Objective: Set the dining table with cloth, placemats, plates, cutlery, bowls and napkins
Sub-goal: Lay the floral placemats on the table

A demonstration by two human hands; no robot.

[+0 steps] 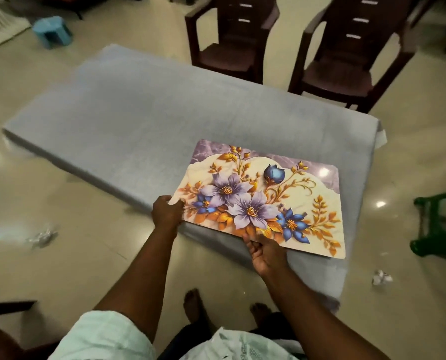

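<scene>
A grey-blue cloth [128, 113] covers the long dining table. A floral placemat [273, 188], cream with purple and blue flowers and gold leaves, lies at the table's near right end. My left hand [166, 210] grips the placemat's left corner, thumb on top. Under the placemat's near edge, my right hand [264, 252] holds it with fingers curled from below. That edge overhangs the table slightly. No plates, cutlery, bowls or napkins are in sight.
Two dark brown plastic chairs [232, 40] [351, 55] stand behind the table. A blue stool [51, 31] sits on the floor at far left, a green stool [440, 227] at right. Crumpled paper scraps [381, 276] [42, 236] lie on the glossy tiles.
</scene>
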